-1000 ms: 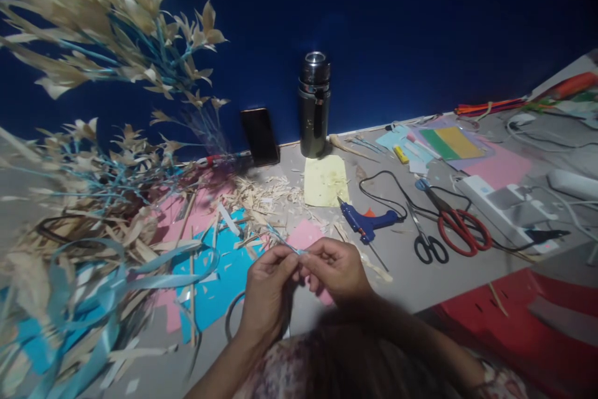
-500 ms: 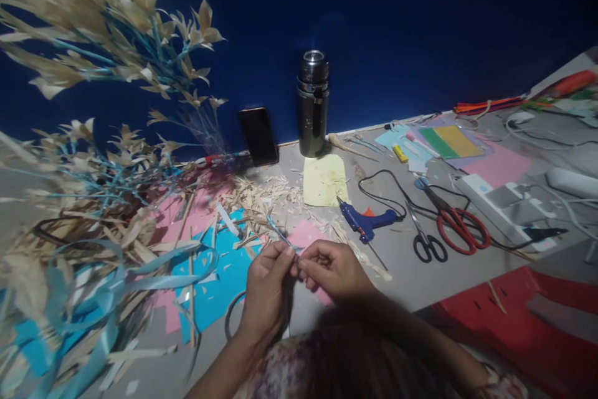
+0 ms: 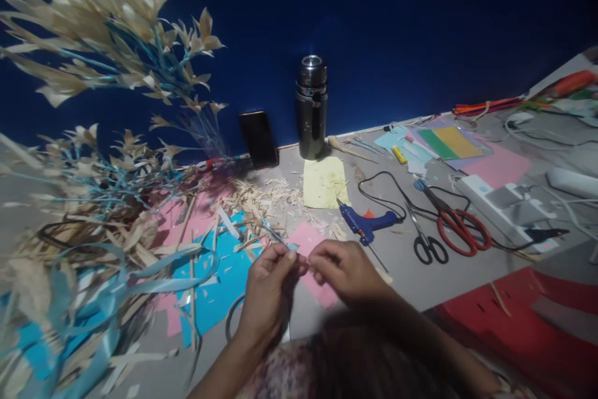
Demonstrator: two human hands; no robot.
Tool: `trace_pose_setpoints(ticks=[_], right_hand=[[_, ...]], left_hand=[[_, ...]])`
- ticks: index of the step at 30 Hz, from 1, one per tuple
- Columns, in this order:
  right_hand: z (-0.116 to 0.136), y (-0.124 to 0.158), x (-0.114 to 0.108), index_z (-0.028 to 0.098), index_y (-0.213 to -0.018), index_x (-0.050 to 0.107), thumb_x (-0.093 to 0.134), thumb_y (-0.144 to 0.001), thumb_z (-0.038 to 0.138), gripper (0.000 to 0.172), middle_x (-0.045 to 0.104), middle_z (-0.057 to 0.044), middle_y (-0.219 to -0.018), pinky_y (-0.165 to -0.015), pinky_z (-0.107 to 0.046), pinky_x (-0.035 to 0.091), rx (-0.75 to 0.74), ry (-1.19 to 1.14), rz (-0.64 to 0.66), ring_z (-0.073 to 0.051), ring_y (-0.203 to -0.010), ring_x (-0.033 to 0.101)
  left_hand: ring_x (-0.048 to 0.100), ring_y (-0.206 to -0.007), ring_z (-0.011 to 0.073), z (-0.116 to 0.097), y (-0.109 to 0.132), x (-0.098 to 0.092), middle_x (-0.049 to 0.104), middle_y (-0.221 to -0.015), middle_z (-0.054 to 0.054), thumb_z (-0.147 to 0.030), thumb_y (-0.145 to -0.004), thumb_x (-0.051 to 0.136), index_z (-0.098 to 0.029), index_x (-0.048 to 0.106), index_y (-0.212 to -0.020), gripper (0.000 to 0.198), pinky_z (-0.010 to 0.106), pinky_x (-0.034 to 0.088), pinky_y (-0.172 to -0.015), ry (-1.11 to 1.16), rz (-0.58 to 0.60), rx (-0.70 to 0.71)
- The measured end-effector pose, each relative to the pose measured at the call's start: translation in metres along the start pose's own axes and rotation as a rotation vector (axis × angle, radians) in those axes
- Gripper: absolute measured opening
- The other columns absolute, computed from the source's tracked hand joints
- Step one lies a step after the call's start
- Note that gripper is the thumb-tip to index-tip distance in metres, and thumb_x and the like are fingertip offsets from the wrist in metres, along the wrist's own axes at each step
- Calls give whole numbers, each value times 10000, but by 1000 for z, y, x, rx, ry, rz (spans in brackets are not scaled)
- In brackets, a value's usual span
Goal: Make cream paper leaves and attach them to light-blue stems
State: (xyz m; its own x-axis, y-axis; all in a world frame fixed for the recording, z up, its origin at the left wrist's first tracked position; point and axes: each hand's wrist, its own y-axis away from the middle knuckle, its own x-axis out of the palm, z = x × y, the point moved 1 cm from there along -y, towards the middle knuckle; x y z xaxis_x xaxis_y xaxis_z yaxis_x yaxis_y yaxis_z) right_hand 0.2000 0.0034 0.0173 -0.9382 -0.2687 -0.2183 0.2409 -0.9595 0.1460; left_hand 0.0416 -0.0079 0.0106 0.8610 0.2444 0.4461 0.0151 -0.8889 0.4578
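My left hand (image 3: pixel 271 281) is closed in a pinch around a thin light-blue stem (image 3: pixel 275 235), whose upper end sticks out up and to the left. Close beside it, my right hand (image 3: pixel 344 269) has its thumb and fingers pinched together near the stem's lower end. Whatever lies between those right fingertips is too small to make out. Beneath both hands is a strip of pink paper (image 3: pixel 306 236). A blue glue gun (image 3: pixel 369 223) lies to the right, and a yellow paper square (image 3: pixel 322 184) is beyond the hands.
Dried-husk flowers on blue stems (image 3: pixel 154 75) rise at left, above a loose light-blue ribbon (image 3: pixel 109 299). A phone (image 3: pixel 259 139) and a steel flask (image 3: pixel 311 116) stand by the wall. Black scissors (image 3: pixel 430 249), red scissors (image 3: pixel 462 231) and a power strip (image 3: pixel 495 200) sit right.
My right hand has shifted slightly right, opening a small gap from my left hand. The left hand keeps its pinch on the stem. The view has tilted slightly.
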Motion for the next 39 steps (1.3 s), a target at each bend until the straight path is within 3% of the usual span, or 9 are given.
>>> trace_pose_setpoints(ticks=[3, 6, 10, 14, 21, 26, 29, 33, 39], right_hand=[[0, 2, -35, 189, -795, 674, 548, -934, 241, 195, 702, -25, -699, -631, -275, 480, -165, 314, -235, -173, -644, 661], [-11, -1, -68, 187, -914, 691, 535, -929, 186, 157, 747, -66, -865, -746, -318, 511, -243, 570, -357, -224, -797, 692], [-38, -6, -95, 139, -1225, 633, 512, -818, 25, 439, 673, -164, -1243, -994, -443, 465, -336, 1001, -295, -324, -1139, 594], [-62, -7, -105, 124, -1288, 610, 520, -832, 11, 478, 644, -169, -1271, -1003, -477, 455, -328, 1176, -177, -343, -1148, 550], [-70, -8, -118, 154, -1215, 638, 551, -828, 38, 414, 623, -165, -1285, -1011, -493, 454, -377, 1120, -168, -343, -1197, 541], [-59, 3, -126, 172, -1258, 561, 532, -835, 52, 441, 638, -156, -1267, -1030, -477, 469, -505, 787, -173, -305, -1196, 581], [-41, 13, -116, 222, -1307, 536, 535, -920, 100, 405, 649, -124, -1254, -1005, -394, 498, -587, 542, -56, -256, -1185, 602], [-21, 15, -94, 216, -1300, 569, 547, -950, 113, 366, 659, -120, -1206, -942, -350, 513, -625, 444, 169, -232, -1098, 619], [-14, 6, -81, 188, -1194, 618, 524, -973, 119, 249, 669, -121, -1087, -849, -354, 513, -629, 415, 211, -226, -974, 610]], left_hand=[[674, -619, 166, -3, -4, -3, 726, -699, 37, -282, -725, 843, -159, 609, -766, 268, 320, 557, -673, -68, -19, 10], [607, -521, 130, -5, -6, -3, 685, -615, 10, -286, -713, 849, -153, 625, -764, 266, 271, 516, -564, -83, 9, 16], [568, -497, 117, -5, -8, 1, 665, -582, 2, -303, -660, 882, -149, 634, -772, 313, 227, 447, -482, -71, 1, 7], [536, -479, 101, -6, -12, 4, 657, -578, -4, -323, -637, 894, -143, 639, -777, 342, 220, 426, -475, -95, -15, 33], [506, -436, 95, -9, -17, 10, 645, -553, -6, -360, -673, 861, -153, 617, -752, 329, 223, 404, -466, -134, 5, 79], [500, -421, 91, -9, -20, 13, 646, -555, -9, -347, -697, 835, -145, 632, -751, 291, 222, 406, -451, -140, -13, 112], [503, -420, 95, -7, -22, 13, 654, -562, -1, -336, -717, 817, -140, 642, -759, 265, 228, 413, -447, -149, -5, 123], [502, -425, 99, -6, -23, 15, 656, -573, -1, -319, -742, 799, -143, 645, -765, 234, 240, 428, -458, -148, 26, 126], [504, -431, 97, -8, -20, 17, 653, -564, 5, -325, -730, 808, -134, 660, -742, 241, 232, 416, -460, -165, 34, 121]])
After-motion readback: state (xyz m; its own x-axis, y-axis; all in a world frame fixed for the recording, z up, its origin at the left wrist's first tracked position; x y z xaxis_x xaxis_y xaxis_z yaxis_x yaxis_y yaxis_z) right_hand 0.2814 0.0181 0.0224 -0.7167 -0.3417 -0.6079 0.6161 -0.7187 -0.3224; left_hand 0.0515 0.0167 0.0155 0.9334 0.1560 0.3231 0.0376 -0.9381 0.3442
